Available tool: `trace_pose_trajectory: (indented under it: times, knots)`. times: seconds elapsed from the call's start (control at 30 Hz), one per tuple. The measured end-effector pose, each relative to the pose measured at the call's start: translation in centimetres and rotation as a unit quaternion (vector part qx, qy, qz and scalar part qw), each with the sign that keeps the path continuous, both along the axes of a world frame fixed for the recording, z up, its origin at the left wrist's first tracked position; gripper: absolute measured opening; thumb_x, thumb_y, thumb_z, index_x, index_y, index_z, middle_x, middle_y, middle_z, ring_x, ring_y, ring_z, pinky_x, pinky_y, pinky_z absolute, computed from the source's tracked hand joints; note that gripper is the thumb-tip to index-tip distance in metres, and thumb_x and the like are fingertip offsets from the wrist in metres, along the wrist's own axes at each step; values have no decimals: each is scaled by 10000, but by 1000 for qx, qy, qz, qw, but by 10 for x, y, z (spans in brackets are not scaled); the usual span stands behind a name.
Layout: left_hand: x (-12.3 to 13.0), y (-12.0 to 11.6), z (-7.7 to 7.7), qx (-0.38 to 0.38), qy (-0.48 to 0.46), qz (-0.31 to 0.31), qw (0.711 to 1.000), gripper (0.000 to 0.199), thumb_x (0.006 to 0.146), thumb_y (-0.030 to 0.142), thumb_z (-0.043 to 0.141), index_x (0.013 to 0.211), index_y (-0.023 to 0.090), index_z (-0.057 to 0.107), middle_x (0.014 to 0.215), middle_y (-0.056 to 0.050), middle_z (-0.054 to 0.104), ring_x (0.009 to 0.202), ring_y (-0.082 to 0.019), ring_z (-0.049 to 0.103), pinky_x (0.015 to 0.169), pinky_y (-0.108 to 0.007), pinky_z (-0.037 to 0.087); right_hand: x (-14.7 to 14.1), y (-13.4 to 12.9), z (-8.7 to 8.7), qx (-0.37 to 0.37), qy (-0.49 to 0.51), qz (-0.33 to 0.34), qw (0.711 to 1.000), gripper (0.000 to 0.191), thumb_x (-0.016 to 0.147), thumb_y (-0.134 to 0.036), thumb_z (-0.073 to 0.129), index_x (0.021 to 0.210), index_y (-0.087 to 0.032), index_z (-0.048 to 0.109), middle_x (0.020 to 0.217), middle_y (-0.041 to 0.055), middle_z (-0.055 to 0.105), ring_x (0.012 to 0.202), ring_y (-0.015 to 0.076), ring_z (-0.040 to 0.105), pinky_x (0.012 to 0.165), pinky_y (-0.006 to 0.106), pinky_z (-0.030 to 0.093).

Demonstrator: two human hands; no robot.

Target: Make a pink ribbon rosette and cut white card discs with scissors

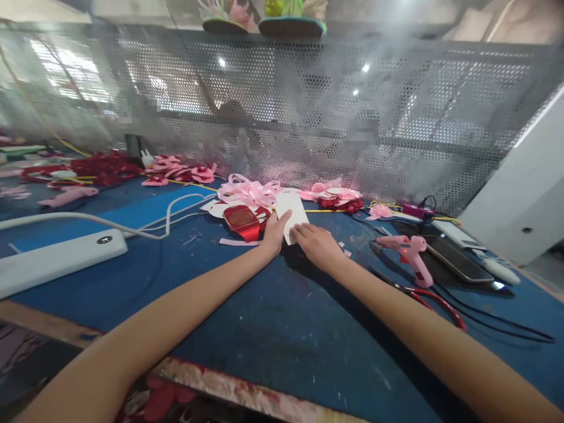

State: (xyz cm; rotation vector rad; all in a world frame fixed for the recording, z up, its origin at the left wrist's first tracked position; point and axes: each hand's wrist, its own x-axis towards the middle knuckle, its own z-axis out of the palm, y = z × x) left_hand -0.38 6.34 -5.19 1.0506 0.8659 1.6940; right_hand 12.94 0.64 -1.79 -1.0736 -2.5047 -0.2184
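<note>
A white paper card [291,207] stands tilted up above the blue tabletop, held between my two hands. My left hand [275,234] grips its left edge, the thumb lying over the front. On the lower right, the fingers of my right hand [316,242] press against the card's bottom part. Just left of my left hand lies a red ribbon piece with a dark red round-cornered badge [240,218]. Behind it is a heap of pale pink ribbon loops [247,190].
A pink glue gun [409,254] and red-handled scissors [434,299] lie right of my right forearm, near a phone [460,261]. At left sits a white power strip [61,261] with a cable. A perforated metal screen [286,111] stands behind; red and pink flowers [341,200] lie before it.
</note>
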Motion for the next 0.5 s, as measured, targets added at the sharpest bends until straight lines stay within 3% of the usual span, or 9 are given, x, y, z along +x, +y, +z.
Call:
trace_pose_trajectory:
  times: [0.1,0.2,0.3,0.37,0.43,0.5]
  knots:
    - [-3,-3,1,9,37,8,999,329,585,308,713,835,138,582,824,-53,677,756,-192,620,675,-281,468,-3,-3,-2,-16,50,-9,999,204,875,-179,453,976,-160,629,999,95,670,983,201,588,861,307,428]
    - [-3,-11,3,13,74,-19,997,355,614,342,692,885,143,579,818,-51,673,706,-184,614,626,-274,464,4,4,4,-30,163,-65,984,333,894,-322,430,1131,-117,544,1120,145,615,983,197,584,837,314,450]
    - [3,-24,7,17,117,-74,990,440,619,410,693,952,149,573,797,-48,667,652,-176,609,594,-276,468,17,11,10,-156,374,-124,906,483,780,-346,579,1186,-101,485,1219,181,555,1007,219,583,803,334,482]
    - [8,-34,13,19,157,-110,981,447,616,435,695,947,156,587,771,-44,661,612,-165,597,560,-263,459,27,9,12,-256,435,-122,855,352,728,-306,613,1026,-123,573,1060,140,648,870,220,637,700,331,517]
    - [7,-40,24,20,202,-142,969,385,663,467,646,894,160,619,732,-48,653,578,-157,582,527,-253,444,39,1,11,-309,441,-111,835,230,763,-301,553,915,-134,595,908,104,692,729,201,659,587,308,527]
    - [-4,-41,42,22,252,-170,953,355,744,490,540,837,167,655,707,-64,651,582,-166,586,526,-262,445,53,-15,7,-334,461,-105,815,245,785,-326,525,945,-148,581,923,90,696,721,189,665,554,285,526]
